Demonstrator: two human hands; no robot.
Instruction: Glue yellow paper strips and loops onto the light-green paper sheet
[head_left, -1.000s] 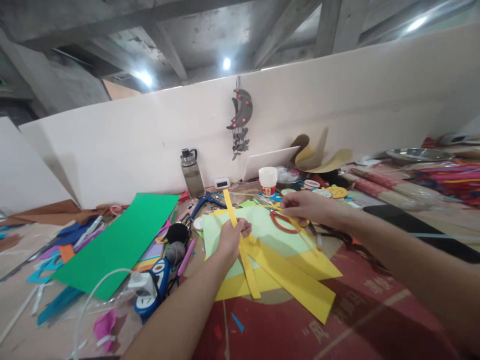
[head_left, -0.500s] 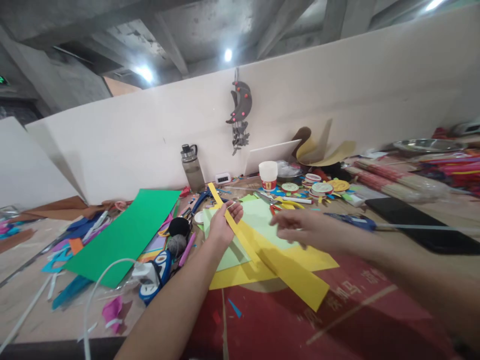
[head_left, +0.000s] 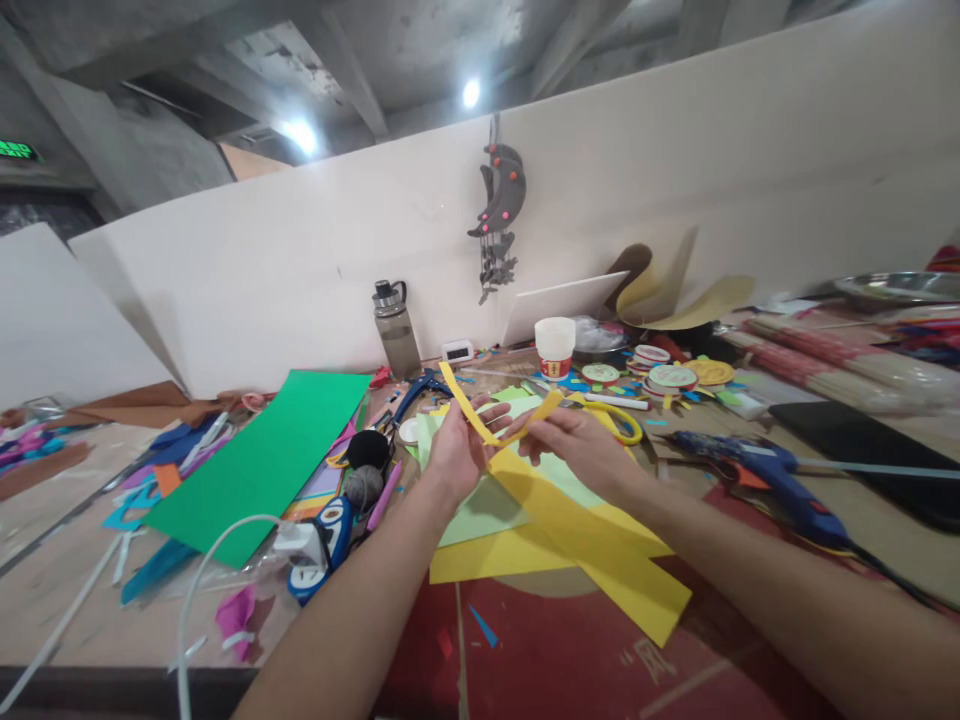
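A narrow yellow paper strip (head_left: 466,402) is held up between my two hands, bent into a V shape. My left hand (head_left: 459,452) grips it near its middle, palm turned up. The fingers of my right hand (head_left: 577,448) pinch the strip close to its other end. Beneath them lie a wider yellow paper strip (head_left: 630,575), pale green sheets (head_left: 476,512) and a yellow sheet (head_left: 472,560). Scissors with yellow handles (head_left: 626,420) rest just beyond my right hand.
To the left are a green sheet (head_left: 262,470), a blue power strip (head_left: 330,550) with a white cable, and yarn balls (head_left: 366,487). A glue gun (head_left: 780,485) and black tray-like slab (head_left: 870,460) lie right. A bottle (head_left: 397,335) and paper cups (head_left: 555,348) stand behind.
My right hand has come leftward and now holds the strip's end. That end has been bent up toward the right. The view has shifted slightly.
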